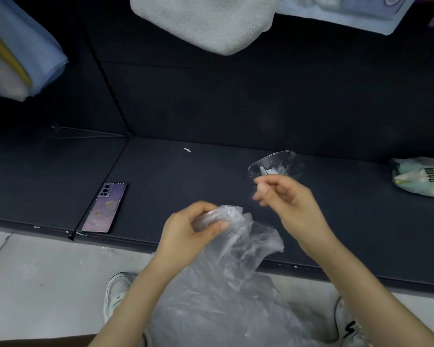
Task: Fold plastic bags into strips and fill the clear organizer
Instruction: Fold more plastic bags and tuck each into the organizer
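Crumpled, filmy clear plastic bag (211, 304) heaps in our lap; our left hand (193, 229) grips its bunched top over the black mat's (186, 176) front edge; our right hand (286, 196) curls, blurred, grip untellable, just before one rounded clear organizer (283, 159); one glossy purple phone (105, 207) lies front-left.

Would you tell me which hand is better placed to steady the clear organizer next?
The right hand: it sits just in front of the clear organizer, while the left hand grips the plastic bag.
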The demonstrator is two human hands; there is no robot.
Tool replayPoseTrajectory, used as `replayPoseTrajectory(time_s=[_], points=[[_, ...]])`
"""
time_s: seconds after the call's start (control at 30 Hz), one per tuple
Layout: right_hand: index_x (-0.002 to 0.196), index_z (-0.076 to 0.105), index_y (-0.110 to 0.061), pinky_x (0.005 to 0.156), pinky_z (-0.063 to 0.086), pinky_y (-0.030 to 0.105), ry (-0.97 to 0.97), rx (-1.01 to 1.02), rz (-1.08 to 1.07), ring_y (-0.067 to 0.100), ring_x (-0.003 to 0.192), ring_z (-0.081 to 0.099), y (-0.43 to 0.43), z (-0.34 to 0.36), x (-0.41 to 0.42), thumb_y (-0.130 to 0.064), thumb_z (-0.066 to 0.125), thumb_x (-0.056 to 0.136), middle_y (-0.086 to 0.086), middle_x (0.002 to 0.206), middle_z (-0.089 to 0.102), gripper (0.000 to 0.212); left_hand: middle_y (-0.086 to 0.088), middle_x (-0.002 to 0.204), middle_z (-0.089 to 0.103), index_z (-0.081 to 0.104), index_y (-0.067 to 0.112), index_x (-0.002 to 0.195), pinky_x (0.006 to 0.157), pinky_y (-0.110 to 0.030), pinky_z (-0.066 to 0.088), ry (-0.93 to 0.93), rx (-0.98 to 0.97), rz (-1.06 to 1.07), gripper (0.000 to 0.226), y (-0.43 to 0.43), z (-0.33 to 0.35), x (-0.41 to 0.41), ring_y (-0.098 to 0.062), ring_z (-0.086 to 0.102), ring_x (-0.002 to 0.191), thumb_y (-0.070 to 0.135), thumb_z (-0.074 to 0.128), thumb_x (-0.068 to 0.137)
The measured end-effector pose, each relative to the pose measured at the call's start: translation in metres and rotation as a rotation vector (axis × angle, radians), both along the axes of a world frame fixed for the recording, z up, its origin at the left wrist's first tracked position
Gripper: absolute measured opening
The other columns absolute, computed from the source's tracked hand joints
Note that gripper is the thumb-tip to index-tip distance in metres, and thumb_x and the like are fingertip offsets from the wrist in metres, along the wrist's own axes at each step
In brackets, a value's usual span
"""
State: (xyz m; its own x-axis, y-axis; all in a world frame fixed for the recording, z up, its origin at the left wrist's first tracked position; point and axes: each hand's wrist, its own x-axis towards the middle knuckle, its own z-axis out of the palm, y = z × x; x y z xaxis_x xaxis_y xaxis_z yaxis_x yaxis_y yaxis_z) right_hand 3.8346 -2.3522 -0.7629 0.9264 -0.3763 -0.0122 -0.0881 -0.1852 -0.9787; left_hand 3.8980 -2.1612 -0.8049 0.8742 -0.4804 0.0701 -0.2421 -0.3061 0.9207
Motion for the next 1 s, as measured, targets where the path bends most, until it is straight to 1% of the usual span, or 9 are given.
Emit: replayPoseTrajectory(time_s=[0.07,0.13,0.3,0.47,0.53,0.63,0.77,0.9,1.0], points=[[0.100,0.068,-0.029,0.079,0.042,0.009,0.142,-0.140,0.158,-0.007,0.084,0.061,0.004,-0.006,-0.006,-0.025,0.076,0.079,-0.015,0.090,0.069,0.024,0.013,0.080,0.069,0.068,0.024,0.084,0.070,-0.015,0.046,0.089,-0.101,0.003,0.015,0.000,0.002,-0.001,-0.002,0.064,0.076,0.023,0.081,0.077],[0.089,0.072,-0.028,0.078,0.046,0.014,0.186,-0.232,0.218,-0.002,0.083,0.064,0.010,-0.012,-0.008,-0.026,0.082,0.073,-0.012,0.088,0.071,0.019,0.009,0.083,0.071,0.069,0.016,0.088,0.072,-0.017,0.049,0.138,-0.160,-0.003,0.014,0.000,0.002,-0.001,-0.005,0.066,0.079,0.010,0.077,0.078],[0.072,0.070,-0.028,0.069,0.050,0.025,0.080,-0.215,0.045,0.006,0.066,0.058,0.011,-0.015,-0.017,-0.035,0.082,0.071,-0.009,0.073,0.068,0.014,0.008,0.084,0.071,0.070,0.026,0.083,0.074,-0.020,0.052,0.157,-0.213,0.055,0.014,0.008,0.002,0.001,-0.008,0.066,0.080,0.026,0.076,0.071],[0.101,0.063,-0.047,0.102,0.037,0.030,0.102,-0.321,0.090,-0.003,0.110,0.051,0.015,-0.007,-0.014,-0.076,0.061,0.064,-0.029,0.108,0.059,0.047,0.001,0.086,0.072,0.072,0.032,0.082,0.077,-0.033,0.056,0.197,-0.260,0.049,0.013,0.009,0.004,-0.001,-0.015,0.068,0.082,0.025,0.078,0.073],[0.097,0.069,-0.040,0.105,0.037,0.034,0.103,-0.315,0.096,-0.002,0.112,0.052,0.018,-0.004,-0.005,-0.064,0.065,0.071,-0.024,0.107,0.062,0.036,0.000,0.087,0.072,0.072,0.031,0.083,0.077,-0.032,0.057,0.191,-0.265,0.018,0.016,0.008,0.005,-0.002,-0.016,0.068,0.083,0.022,0.082,0.074],[0.084,0.073,-0.018,0.098,0.044,0.030,0.087,-0.234,0.176,-0.001,0.098,0.061,0.022,0.001,0.007,-0.020,0.073,0.082,-0.010,0.097,0.069,0.003,0.004,0.088,0.072,0.071,0.025,0.089,0.076,-0.027,0.055,0.180,-0.210,-0.040,0.022,0.009,0.007,-0.004,-0.013,0.069,0.082,0.015,0.082,0.073],[0.079,0.070,-0.017,0.085,0.051,0.034,0.063,-0.258,0.234,0.008,0.081,0.064,0.026,0.005,0.012,-0.016,0.069,0.086,-0.006,0.080,0.070,0.007,0.017,0.084,0.067,0.064,0.041,0.089,0.074,-0.032,0.050,0.085,0.155,-0.129,0.031,0.015,0.005,0.001,-0.008,0.064,0.079,0.039,0.075,0.060],[0.084,0.075,-0.022,0.080,0.054,0.038,0.069,-0.363,0.295,0.009,0.077,0.066,0.030,0.002,0.014,-0.022,0.070,0.085,-0.008,0.078,0.072,0.005,0.000,0.099,0.070,0.068,0.017,0.099,0.083,-0.025,0.051,0.270,-0.174,-0.213,0.040,0.016,0.018,0.003,-0.016,0.065,0.096,0.039,0.076,0.067],[0.090,0.074,-0.022,0.081,0.054,0.026,0.030,-0.237,0.303,0.007,0.078,0.067,0.029,0.001,0.010,-0.015,0.065,0.090,-0.009,0.078,0.072,0.012,0.006,0.080,0.068,0.069,0.013,0.085,0.071,-0.018,0.048,0.217,-0.275,-0.068,0.014,0.007,0.018,0.003,-0.006,0.062,0.079,0.024,0.075,0.081]])
